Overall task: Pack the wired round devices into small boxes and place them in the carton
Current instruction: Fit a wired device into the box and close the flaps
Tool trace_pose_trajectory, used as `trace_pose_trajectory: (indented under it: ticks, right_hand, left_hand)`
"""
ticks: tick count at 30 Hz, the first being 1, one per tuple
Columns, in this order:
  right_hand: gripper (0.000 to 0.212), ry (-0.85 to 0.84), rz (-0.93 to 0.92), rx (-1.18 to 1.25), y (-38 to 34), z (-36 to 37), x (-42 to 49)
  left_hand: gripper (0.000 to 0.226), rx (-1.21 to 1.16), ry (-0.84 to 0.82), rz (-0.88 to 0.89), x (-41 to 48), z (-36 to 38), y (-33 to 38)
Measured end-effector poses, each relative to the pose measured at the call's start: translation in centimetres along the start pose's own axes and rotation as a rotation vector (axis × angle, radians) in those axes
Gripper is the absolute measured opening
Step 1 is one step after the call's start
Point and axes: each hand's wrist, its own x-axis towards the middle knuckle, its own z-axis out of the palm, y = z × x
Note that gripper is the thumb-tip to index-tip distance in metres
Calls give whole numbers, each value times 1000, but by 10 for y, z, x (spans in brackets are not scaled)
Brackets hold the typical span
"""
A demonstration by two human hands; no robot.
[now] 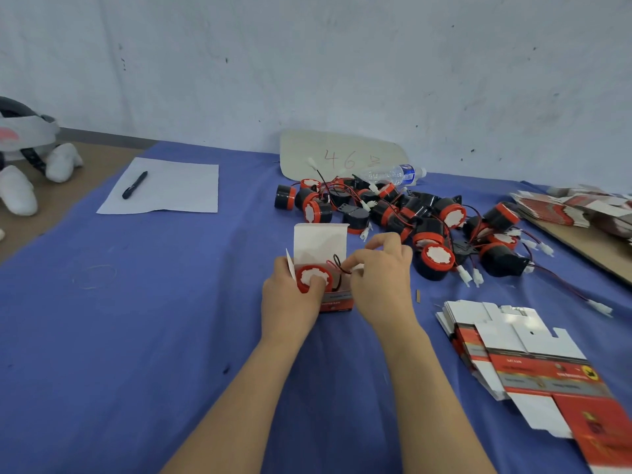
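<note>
The left hand [290, 297] gripped the box [320, 246], its device [314, 278] sitting in the open mouth; the right hand [381, 278] pinched the wire [337, 264] above it. Behind the box lay loose devices [451, 213] and a bottle [396, 174], right of it flat boxes [533, 357].

The tabletop [171, 302] was covered in plain blue. Between the left hand [289, 299] and right hand [383, 278], the small box [319, 246] was white inside, red and grey outside; its round device [313, 278] showed a red rim around a white face, with red and black wires [337, 266]. Beyond the hands, the piled devices [403, 217] were black, red and white. Right of the hands, flat boxes [533, 367] were red, white and grey-banded.
</note>
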Motion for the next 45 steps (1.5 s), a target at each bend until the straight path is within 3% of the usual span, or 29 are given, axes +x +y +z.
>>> trace_pose_trajectory:
  ticks: [2,9,13,22,29,38,43,45]
  right_hand:
    - [26,44,18,-55,-2,1,0]
    - [27,-123,55,-72,-20,4,-6]
    - [26,-115,14,-143,-22,3,-9]
    - [26,-125,44,10,-20,11,-1]
    - [20,-141,-82,-1,-14,11,0]
    - [16,-248,-65,-6,-3,-12,-2]
    - [15,-188,-108,69,-10,-3,-7]
    - [16,-106,-101,-17,-8,-2,-6]
  left_hand:
    - [26,18,3,-2,0,0,0]
    - [21,24,20,32,-2,1,2]
    - [26,19,12,13,-2,0,1]
    - [19,19,11,76,-1,1,0]
    - [19,36,1,78,-2,1,-1]
    - [21,38,21,45,-3,0,2]
    - [21,26,33,46,-4,-1,3]
    - [20,25,27,44,-4,-1,3]
